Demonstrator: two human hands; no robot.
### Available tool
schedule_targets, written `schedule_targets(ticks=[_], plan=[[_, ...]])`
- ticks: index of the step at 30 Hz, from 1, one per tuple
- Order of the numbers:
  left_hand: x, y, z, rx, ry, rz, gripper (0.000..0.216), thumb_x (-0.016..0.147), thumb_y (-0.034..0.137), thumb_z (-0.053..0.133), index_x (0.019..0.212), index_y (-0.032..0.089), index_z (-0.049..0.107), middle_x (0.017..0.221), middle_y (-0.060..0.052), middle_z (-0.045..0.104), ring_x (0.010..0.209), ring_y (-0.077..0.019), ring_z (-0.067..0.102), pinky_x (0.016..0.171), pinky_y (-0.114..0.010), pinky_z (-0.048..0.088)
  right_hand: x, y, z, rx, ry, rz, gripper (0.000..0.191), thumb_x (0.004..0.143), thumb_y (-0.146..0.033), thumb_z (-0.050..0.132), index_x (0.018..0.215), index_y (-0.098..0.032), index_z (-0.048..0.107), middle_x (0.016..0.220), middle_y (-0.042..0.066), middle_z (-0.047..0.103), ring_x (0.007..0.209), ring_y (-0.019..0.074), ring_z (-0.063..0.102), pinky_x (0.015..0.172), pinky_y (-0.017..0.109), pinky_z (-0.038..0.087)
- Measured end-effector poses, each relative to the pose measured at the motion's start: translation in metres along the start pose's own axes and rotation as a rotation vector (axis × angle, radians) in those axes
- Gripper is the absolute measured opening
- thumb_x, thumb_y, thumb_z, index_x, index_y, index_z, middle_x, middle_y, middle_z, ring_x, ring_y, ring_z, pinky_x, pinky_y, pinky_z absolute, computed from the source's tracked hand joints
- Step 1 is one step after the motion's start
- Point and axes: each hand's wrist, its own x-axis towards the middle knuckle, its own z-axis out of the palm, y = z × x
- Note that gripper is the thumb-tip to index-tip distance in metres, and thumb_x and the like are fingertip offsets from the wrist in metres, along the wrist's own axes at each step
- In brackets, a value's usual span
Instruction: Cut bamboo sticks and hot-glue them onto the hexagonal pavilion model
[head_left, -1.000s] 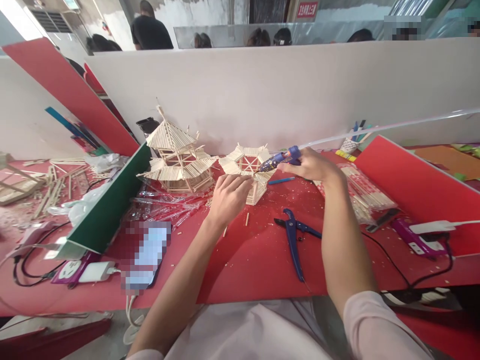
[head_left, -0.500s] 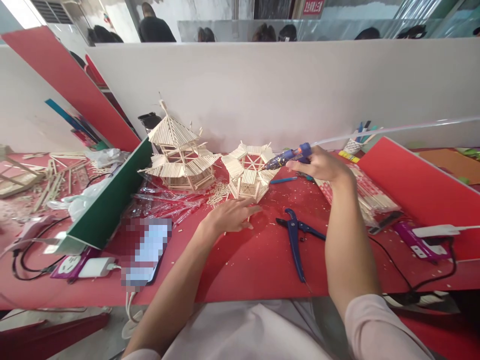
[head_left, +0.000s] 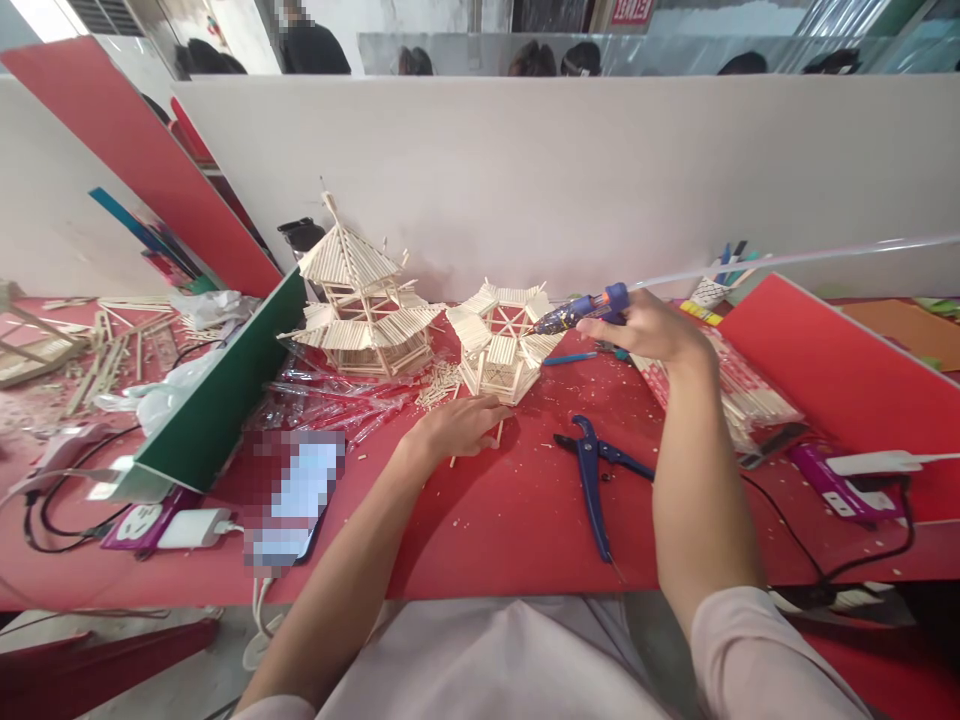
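My right hand (head_left: 645,330) is closed round a blue glue gun (head_left: 581,310). A long clear glue stick (head_left: 787,260) trails from the gun to the right, and its nozzle points at the roof of a small wooden-stick pavilion model (head_left: 499,345). My left hand (head_left: 457,425) lies low on the red table (head_left: 487,520) just in front of that model. Its fingers are stretched out flat beside a few loose sticks (head_left: 498,432) and hold nothing. A taller stick pagoda (head_left: 360,310) stands to the left of the small model.
Blue cutters (head_left: 592,475) lie right of my left hand. A phone (head_left: 292,495), a green board (head_left: 217,400) and a power strip with cables (head_left: 150,530) are at the left. Bagged sticks (head_left: 739,395) and a purple power strip (head_left: 832,480) sit right. A white partition (head_left: 562,170) closes the back.
My left hand came off the small model's roof, dropped to the table and drew back slightly toward the loose sticks. The glue gun backed slightly away from the model.
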Motion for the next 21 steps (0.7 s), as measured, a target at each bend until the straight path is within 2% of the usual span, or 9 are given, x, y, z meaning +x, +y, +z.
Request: schedule_targets(ticks=[5, 10, 16, 21], plan=[[0.0, 0.002, 0.0, 0.016, 0.006, 0.01, 0.049, 0.093, 0.033, 0.066, 0.14, 0.019, 0.056, 0.139, -0.012, 0.061, 0.121, -0.0255, 0.065, 0.093, -0.03, 0.05, 0.001, 0.005, 0.003, 0.009, 0.01, 0.004, 0.035, 0.084, -0.054, 0.065, 0.07, -0.023, 0.061, 0.061, -0.002, 0.051, 0.059, 0.0155, 0.044, 0.059, 0.032, 0.033], [0.002, 0.003, 0.004, 0.034, 0.016, 0.055, 0.037, 0.094, 0.023, 0.06, 0.13, 0.017, 0.062, 0.133, -0.013, 0.065, 0.118, -0.025, 0.066, 0.097, -0.032, 0.049, 0.002, 0.009, 0.005, 0.021, 0.026, -0.02, 0.038, 0.083, -0.06, 0.068, 0.077, -0.023, 0.067, 0.061, 0.0, 0.056, 0.063, 0.0177, 0.049, 0.059, 0.032, 0.035], [0.002, 0.003, 0.011, 0.012, 0.087, 0.067, 0.049, 0.091, 0.022, 0.064, 0.14, 0.023, 0.055, 0.144, -0.01, 0.06, 0.125, -0.024, 0.063, 0.1, -0.032, 0.048, 0.001, 0.01, 0.004, 0.027, 0.017, -0.022, 0.038, 0.083, -0.06, 0.068, 0.08, -0.022, 0.071, 0.063, 0.0, 0.059, 0.063, 0.0186, 0.051, 0.059, 0.032, 0.036], [0.004, 0.0, 0.015, -0.014, 0.107, 0.133, 0.038, 0.09, 0.016, 0.064, 0.127, 0.025, 0.066, 0.132, -0.007, 0.068, 0.123, -0.0214, 0.064, 0.102, -0.03, 0.048, 0.002, 0.008, 0.004, -0.004, 0.002, -0.003, 0.036, 0.083, -0.057, 0.067, 0.076, -0.022, 0.068, 0.063, 0.0, 0.057, 0.062, 0.0173, 0.049, 0.059, 0.032, 0.035]])
